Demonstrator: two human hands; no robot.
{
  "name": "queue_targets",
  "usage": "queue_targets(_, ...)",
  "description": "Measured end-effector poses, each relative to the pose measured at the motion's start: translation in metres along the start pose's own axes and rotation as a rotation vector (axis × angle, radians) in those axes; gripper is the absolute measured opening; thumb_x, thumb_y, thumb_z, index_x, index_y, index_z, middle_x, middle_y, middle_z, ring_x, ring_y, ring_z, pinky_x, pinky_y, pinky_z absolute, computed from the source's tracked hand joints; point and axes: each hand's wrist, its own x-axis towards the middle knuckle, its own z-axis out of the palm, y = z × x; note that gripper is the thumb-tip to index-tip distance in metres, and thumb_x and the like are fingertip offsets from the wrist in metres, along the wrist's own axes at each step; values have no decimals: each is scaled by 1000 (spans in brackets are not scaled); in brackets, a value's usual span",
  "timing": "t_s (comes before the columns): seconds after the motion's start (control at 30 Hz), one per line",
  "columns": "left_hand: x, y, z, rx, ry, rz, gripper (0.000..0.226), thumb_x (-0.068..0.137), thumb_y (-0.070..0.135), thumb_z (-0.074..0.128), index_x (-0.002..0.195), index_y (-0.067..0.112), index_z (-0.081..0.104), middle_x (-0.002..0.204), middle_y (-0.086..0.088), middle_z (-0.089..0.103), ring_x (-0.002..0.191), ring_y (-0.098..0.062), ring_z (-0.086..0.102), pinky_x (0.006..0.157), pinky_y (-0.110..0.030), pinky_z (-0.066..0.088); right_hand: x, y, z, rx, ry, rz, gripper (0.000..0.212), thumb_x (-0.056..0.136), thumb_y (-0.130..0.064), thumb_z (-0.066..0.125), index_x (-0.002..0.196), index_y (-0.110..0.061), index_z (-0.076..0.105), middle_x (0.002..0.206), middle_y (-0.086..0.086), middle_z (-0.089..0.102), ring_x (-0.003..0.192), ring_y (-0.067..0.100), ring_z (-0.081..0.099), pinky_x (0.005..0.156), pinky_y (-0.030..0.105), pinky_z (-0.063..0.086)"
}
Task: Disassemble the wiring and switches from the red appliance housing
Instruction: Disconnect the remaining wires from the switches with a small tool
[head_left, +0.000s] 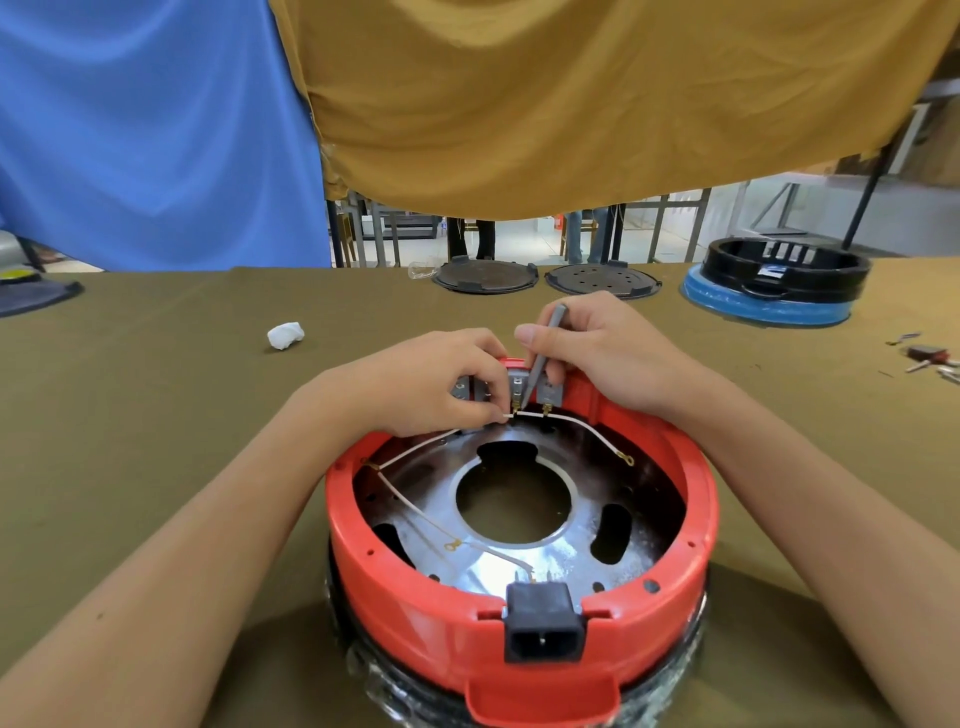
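Observation:
The red appliance housing (415, 613) lies upside down in front of me, its shiny metal plate (576, 540) showing inside. White wires (410, 449) run along the inner wall to metal switch terminals (548, 392) at the far rim. A black power socket (543, 629) sits in the near rim. My left hand (431, 379) pinches a white wire end at a terminal. My right hand (608, 348) grips a thin grey tool (543, 356), its tip pointing down at the same terminal.
Olive cloth covers the table (156, 415). A crumpled white tissue (284, 335) lies to the left. Two dark round plates (485, 277) sit at the far edge, a black and blue housing (774, 283) at far right, and small loose parts (927, 358) near the right edge.

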Motion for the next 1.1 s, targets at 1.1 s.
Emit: queue_targets(1.1,0,-3,1,-39,13,7,6,89,28,69,87,31,73,115,20,52,99,1,56,96,-34,44,-16,-13,-2,-277,44,-208,25,93,-33,69,74,-17,74,59,-1,67,56,17,60,61,40,47)
